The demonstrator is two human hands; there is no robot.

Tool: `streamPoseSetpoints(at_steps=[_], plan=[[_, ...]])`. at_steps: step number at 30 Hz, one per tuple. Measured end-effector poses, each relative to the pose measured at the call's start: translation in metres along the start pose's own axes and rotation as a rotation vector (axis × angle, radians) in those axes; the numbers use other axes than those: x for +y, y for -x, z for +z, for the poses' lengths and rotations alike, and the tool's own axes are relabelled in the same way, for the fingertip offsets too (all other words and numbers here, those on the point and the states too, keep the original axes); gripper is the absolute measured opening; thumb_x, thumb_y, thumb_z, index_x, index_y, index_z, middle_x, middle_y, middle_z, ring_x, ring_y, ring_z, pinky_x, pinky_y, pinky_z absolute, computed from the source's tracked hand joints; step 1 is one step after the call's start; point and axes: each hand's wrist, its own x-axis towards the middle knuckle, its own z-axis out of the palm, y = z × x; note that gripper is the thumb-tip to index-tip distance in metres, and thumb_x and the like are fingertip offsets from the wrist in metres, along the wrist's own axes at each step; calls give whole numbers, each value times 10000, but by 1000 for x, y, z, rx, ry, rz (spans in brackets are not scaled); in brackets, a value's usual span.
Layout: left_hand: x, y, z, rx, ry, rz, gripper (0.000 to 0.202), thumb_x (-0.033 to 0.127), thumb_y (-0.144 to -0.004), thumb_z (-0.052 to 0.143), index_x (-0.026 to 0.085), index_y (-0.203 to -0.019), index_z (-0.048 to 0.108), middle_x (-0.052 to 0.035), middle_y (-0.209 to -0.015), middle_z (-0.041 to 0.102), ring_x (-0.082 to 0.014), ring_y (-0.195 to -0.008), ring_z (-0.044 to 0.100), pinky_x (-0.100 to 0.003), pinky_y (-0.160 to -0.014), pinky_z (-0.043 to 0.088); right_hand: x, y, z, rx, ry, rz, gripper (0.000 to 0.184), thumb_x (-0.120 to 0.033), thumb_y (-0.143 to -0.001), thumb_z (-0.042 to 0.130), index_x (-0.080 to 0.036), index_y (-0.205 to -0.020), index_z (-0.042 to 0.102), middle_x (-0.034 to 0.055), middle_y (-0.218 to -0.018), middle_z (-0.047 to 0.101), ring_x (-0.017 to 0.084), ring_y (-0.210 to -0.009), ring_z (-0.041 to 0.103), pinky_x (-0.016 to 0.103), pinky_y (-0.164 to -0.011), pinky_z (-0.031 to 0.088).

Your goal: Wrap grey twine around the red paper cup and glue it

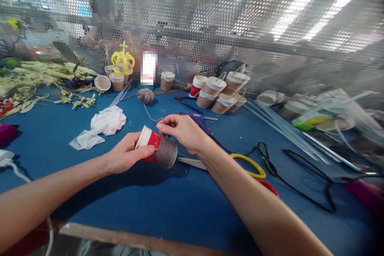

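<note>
A red and white paper cup (153, 141), tilted on its side, is gripped in my left hand (129, 153) above the blue table. Grey-brown yarn (167, 153) is wound in close rows round its lower half; the upper part stays bare. My right hand (183, 130) pinches the yarn strand just above the cup, thumb and forefinger together. From there the strand runs back to a ball of yarn (145, 95) lying on the table. Beneath my right forearm lie scissors (249, 165) with yellow and red handles, partly hidden, blades toward the cup.
Several yarn-wrapped cups (214, 86) stand stacked behind my right hand. Crumpled white tissue (108, 121) lies to the left. Clear glue sticks (288, 132) and black-handled scissors (312, 180) are at right. A yellow crown (123, 62) and a perforated metal screen (186, 16) stand behind.
</note>
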Motion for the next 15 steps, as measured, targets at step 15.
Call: streamPoseSetpoints(at_steps=[15], plan=[[1, 0, 2, 23, 82, -8, 154, 268, -671, 582, 131, -740, 564, 17, -645, 525, -82, -566, 428, -189, -539, 359, -4, 2, 5, 5, 71, 3, 71, -202, -679, 597, -148, -635, 585, -32, -550, 539, 72, -495, 444, 221, -506, 349]])
